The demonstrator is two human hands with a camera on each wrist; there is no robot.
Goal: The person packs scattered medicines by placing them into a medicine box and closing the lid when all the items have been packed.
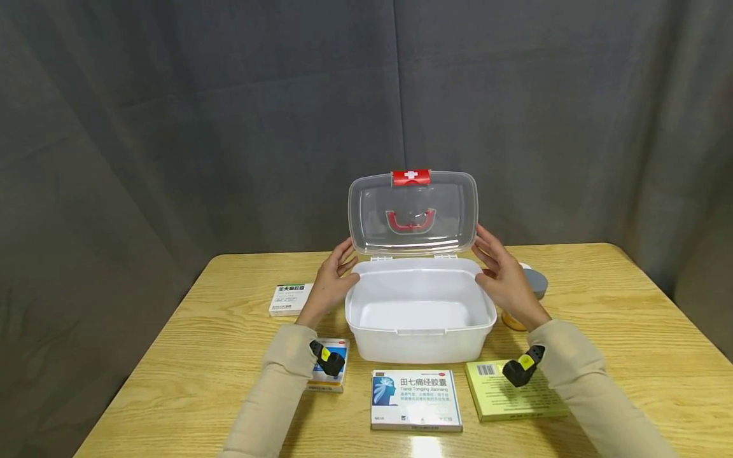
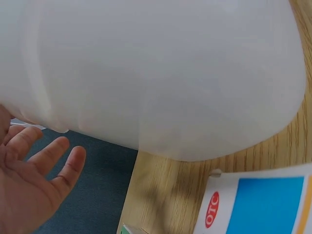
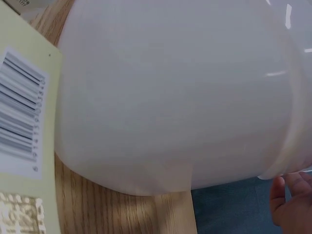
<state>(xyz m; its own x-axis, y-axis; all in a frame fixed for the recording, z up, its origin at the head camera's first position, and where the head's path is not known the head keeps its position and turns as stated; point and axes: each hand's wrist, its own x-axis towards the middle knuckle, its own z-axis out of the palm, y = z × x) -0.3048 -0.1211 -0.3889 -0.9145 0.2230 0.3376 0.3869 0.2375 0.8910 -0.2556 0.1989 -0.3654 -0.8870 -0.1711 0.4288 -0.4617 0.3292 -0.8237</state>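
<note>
Box (image 1: 420, 346): sitting on table (image 1: 200, 356); probably handling light, stiff, slick.
Lid (image 1: 412, 198): standing up behind; hinges (image 1: 445, 256) likely being fragile.
Hold: side rims probably offering best purchase.
Left grip (image 1: 332, 283): thumb, fingers sitting apart, clamping nothing.
Right grip (image 1: 506, 280): likewise, fingers reaching lid edge.

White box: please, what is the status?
Left hand, right hand: at either side of white box. Clear lid raised. Medicine packets in front, outside, not blocking.

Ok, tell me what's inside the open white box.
The box shows only its bare white floor, back and sides; no item is visible in it. The front wall's inner face is hidden behind its rim, so anything low against it cannot be seen.
</note>
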